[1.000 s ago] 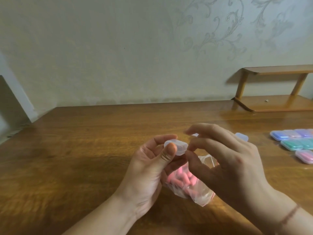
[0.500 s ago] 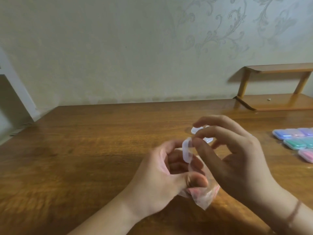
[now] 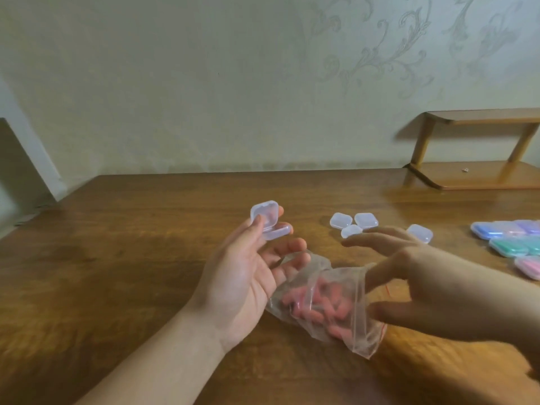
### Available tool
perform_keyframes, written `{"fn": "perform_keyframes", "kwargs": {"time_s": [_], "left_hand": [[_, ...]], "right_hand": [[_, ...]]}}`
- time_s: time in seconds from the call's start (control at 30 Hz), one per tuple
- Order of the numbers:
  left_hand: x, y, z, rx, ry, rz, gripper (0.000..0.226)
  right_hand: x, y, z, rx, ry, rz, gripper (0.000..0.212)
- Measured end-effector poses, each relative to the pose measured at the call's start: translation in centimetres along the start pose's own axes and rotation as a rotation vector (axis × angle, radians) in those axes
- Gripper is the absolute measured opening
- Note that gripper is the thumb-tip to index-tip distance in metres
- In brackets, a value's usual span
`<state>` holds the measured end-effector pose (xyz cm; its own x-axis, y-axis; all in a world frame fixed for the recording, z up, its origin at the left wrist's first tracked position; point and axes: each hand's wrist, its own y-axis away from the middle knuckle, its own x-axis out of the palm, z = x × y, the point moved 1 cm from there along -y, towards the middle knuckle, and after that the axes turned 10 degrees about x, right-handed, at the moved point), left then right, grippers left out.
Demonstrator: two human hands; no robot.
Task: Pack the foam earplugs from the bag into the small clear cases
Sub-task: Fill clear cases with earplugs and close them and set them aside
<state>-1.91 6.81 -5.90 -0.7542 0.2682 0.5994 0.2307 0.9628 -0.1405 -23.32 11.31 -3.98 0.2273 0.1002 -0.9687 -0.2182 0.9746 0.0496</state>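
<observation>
Pink foam earplugs (image 3: 321, 302) fill crinkled bag (image 3: 347, 325).

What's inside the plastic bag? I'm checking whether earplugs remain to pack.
Pink foam earplugs lie heaped inside the clear bag on the table. Their count is unclear: creased plastic blurs them, and the right hand covers the bag's edge.

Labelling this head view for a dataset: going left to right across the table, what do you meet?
Open clear case held by the left hand → bag of pink earplugs → empty clear cases → coloured cases.
</observation>
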Motion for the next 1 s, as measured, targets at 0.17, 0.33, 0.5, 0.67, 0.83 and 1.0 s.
{"fn": "perform_keyframes", "kwargs": {"time_s": [0.17, 0.33, 0.5, 0.67, 0.83, 1.0], "left_hand": [[-0.3, -0.1, 0.5, -0.018, -0.025, -0.017, 0.029], [-0.2, -0.2, 0.4, -0.037, 0.024, 0.011, 0.032], [-0.3, -0.2, 0.3, -0.042, 0.017, 0.004, 0.033], [-0.4, 0.2, 1.1, 0.025, -0.181, 0.016, 0.034], [0.0, 0.9, 1.7, -0.03, -0.171, 0.114, 0.035], [1.0, 1.5, 1.9, -0.078, 0.01, 0.157, 0.045]], "right_hand": [[1.9, -0.9, 1.0, 0.018, 0.003, -0.101, 0.025], [2.5, -1.3, 1.7, -0.004, 0.026, -0.164, 0.023], [-0.9, 0.2, -0.4, -0.017, 0.016, -0.127, 0.024], [-3.2, 1.2, 0.6, -0.079, -0.594, -0.369, 0.017], [-0.1, 0.5, 4.4, -0.166, -0.668, -0.58, 0.018], [2.2, -0.6, 6.0, -0.167, -0.43, -0.733, 0.016]]}}
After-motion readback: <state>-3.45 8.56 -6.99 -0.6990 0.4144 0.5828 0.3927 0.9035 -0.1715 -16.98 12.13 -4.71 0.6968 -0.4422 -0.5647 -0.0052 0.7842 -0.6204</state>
